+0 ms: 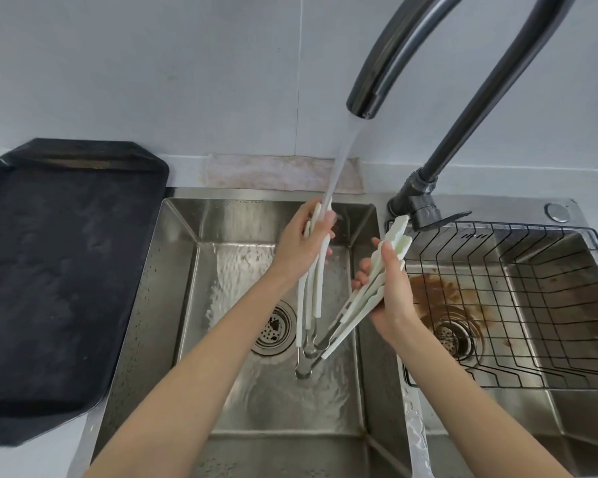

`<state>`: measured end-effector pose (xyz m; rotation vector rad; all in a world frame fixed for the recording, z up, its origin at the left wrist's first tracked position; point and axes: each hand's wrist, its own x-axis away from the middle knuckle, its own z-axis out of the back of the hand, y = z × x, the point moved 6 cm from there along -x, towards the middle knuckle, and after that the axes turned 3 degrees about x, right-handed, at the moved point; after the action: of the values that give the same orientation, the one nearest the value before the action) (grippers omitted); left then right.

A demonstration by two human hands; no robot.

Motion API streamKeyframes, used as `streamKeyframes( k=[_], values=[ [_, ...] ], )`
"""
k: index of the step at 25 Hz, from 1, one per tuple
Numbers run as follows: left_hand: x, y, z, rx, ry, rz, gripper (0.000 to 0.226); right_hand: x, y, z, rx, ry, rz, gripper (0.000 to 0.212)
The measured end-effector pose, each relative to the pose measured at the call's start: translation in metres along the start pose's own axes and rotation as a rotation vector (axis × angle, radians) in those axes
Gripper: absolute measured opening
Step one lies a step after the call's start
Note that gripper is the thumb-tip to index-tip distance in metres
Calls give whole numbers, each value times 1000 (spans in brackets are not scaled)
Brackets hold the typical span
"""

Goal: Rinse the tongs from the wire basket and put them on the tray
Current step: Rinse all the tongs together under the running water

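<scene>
Over the left sink basin [173, 270] my left hand [302, 243] grips a bundle of white-handled tongs [311, 294] near their top, right under the running water stream [340, 160]. Their metal ends hang down toward the basin floor. My right hand [390, 288] grips a second bundle of white tongs [356, 305], tilted so the tips point down-left and meet the first bundle low in the basin. The black wire basket [518, 305] sits in the right basin. The black tray [59, 270] lies on the counter to the left.
A dark gooseneck faucet [394, 60] arches overhead from its base [415, 198] between the basins. A brown stain surrounds the right drain [453, 336]. A folded cloth [283, 172] lies behind the left basin, whose drain [273, 327] sits under flowing water.
</scene>
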<state>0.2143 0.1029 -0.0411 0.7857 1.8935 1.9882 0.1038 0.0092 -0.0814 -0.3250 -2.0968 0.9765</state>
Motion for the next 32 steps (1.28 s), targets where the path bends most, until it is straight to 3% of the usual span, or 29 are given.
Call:
streamKeyframes(
  k=[5,10,17,26,32],
  values=[
    [7,-6,4,47,69,-24,32,6,-13,-5,200,-2,140,11],
    [16,-13,15,118,124,-25,24,13,-14,-20,434,-66,296,9],
    [23,-32,66,204,339,82,11,8,-10,-69,752,-200,426,10],
    [36,-31,89,269,495,125,19,-3,-18,-93,935,-258,303,23],
    [39,-26,89,229,558,187,19,-6,-28,-83,1150,-303,183,62]
  ],
)
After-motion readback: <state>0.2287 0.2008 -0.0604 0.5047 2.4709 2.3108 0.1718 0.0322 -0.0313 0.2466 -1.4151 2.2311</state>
